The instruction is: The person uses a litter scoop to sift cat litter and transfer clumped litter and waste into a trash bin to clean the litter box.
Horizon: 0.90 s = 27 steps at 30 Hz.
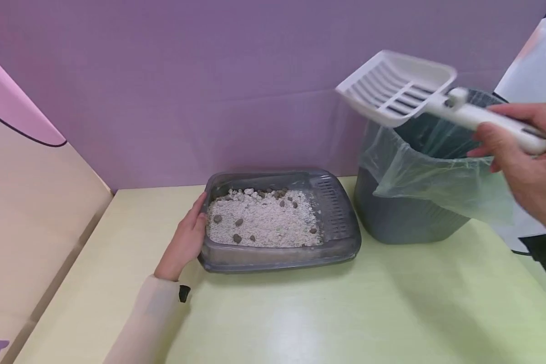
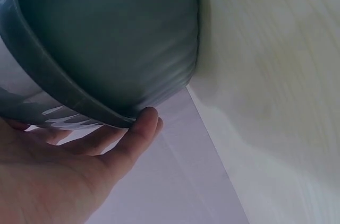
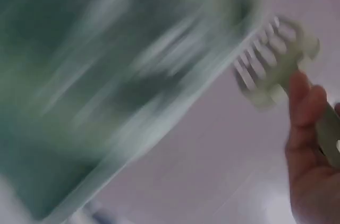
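Note:
My left hand [image 1: 186, 242] grips the left end of a dark grey litter box [image 1: 277, 259]. In the left wrist view its thumb lies against the rim of the box [image 2: 64, 91], with the other fingers partly hidden behind. Pale litter [image 1: 273, 217] fills the box, with several dark clumps [image 1: 237, 238] on top and along the back. Up at the right, my right hand [image 1: 528, 162] holds a white slotted litter scoop [image 1: 395, 96] by its handle. The scoop hovers over the near left rim of a bin. No clumps show in its tray.
The grey bin [image 1: 400, 217] stands right of the box, lined with a translucent bag [image 1: 432, 177] folded over its rim. In the right wrist view the bin and bag are blurred. A purple backdrop [image 1: 209, 101] rises behind the pale yellow table [image 1: 291, 323].

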Motion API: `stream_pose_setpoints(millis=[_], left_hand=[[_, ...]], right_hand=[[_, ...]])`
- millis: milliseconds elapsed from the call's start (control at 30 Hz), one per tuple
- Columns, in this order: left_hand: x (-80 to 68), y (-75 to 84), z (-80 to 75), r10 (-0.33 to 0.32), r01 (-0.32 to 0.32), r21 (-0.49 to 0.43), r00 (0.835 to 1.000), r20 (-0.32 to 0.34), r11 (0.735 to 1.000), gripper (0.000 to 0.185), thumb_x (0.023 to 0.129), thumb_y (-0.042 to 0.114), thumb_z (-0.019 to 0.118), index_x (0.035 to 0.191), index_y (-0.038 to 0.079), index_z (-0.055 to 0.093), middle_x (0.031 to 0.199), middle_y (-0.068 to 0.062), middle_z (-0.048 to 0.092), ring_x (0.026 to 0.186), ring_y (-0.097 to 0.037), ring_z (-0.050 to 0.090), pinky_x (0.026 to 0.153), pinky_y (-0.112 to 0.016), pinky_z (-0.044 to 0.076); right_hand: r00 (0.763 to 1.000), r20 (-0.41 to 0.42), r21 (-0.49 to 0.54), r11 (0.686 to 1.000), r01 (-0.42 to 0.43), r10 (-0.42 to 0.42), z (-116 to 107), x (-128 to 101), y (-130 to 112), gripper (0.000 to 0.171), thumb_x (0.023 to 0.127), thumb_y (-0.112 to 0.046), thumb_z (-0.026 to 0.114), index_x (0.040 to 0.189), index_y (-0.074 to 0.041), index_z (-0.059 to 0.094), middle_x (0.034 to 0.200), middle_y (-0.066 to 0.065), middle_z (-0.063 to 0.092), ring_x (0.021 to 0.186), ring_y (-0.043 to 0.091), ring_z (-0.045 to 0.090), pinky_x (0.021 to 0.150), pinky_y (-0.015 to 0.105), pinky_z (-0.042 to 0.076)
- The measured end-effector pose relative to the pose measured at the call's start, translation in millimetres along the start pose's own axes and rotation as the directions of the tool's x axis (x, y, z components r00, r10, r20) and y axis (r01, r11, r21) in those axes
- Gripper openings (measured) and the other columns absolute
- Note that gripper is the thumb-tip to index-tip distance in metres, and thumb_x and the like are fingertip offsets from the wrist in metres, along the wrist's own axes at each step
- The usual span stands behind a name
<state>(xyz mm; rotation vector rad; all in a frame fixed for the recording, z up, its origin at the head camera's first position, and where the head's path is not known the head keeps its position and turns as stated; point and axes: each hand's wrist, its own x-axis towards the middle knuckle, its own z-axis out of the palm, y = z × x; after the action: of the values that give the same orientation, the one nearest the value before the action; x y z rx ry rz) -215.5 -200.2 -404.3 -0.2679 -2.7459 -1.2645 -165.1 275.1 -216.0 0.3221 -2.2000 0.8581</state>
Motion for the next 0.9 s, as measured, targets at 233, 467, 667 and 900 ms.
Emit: stream_pose_setpoints(millis=[233, 467, 667, 900], left_hand=[[1.1, -2.1, -0.4, 0.002, -0.002, -0.012, 1.0, -0.017, 1.0, 0.05, 0.104, 0.025, 0.021, 0.154, 0.023, 0.011, 0.155, -0.006, 0.017, 0.139, -0.027, 0.017, 0.109, -0.048, 0.017], [1.6, -2.0, 1.8, -0.009, 0.009, -0.016, 1.0, -0.014, 1.0, 0.05, 0.104, 0.025, 0.022, 0.153, 0.026, 0.012, 0.155, -0.005, 0.018, 0.139, -0.025, 0.017, 0.109, -0.047, 0.017], [0.6, -0.5, 1.1, -0.007, 0.006, -0.01, 1.0, -0.013, 1.0, 0.05, 0.104, 0.023, 0.023, 0.153, 0.025, 0.012, 0.155, -0.005, 0.018, 0.139, -0.025, 0.017, 0.11, -0.046, 0.016], [0.7, 0.5, -2.3, -0.003, 0.003, 0.011, 1.0, 0.025, 1.0, 0.051, 0.105, 0.023, 0.023, 0.154, 0.023, 0.01, 0.155, -0.005, 0.015, 0.139, -0.025, 0.016, 0.11, -0.044, 0.016]], right_hand=[[0.861, 0.459, -0.185, 0.924, 0.335, -0.22, 69, -21, -57, 0.021, 0.087, -0.021, 0.069, 0.1, -0.004, 0.069, 0.058, -0.006, 0.054, 0.044, 0.01, 0.04, 0.046, 0.03, 0.037], [0.668, 0.744, -0.196, 0.955, 0.221, -0.002, 135, -3, -53, 0.028, 0.092, -0.02, 0.063, 0.103, 0.006, 0.067, 0.064, 0.001, 0.057, 0.045, 0.013, 0.047, 0.058, 0.038, 0.045], [0.5, 0.86, -0.186, 0.974, 0.13, 0.097, 179, 3, -26, 0.034, 0.095, -0.023, 0.06, 0.117, 0.002, 0.063, 0.072, 0.005, 0.06, 0.048, 0.015, 0.048, 0.053, 0.032, 0.042], [0.374, 0.927, -0.157, 0.947, 0.28, 0.043, 196, 6, -19, 0.031, 0.095, -0.017, 0.059, 0.121, -0.001, 0.061, 0.09, 0.006, 0.063, 0.058, 0.016, 0.048, 0.053, 0.031, 0.037]])
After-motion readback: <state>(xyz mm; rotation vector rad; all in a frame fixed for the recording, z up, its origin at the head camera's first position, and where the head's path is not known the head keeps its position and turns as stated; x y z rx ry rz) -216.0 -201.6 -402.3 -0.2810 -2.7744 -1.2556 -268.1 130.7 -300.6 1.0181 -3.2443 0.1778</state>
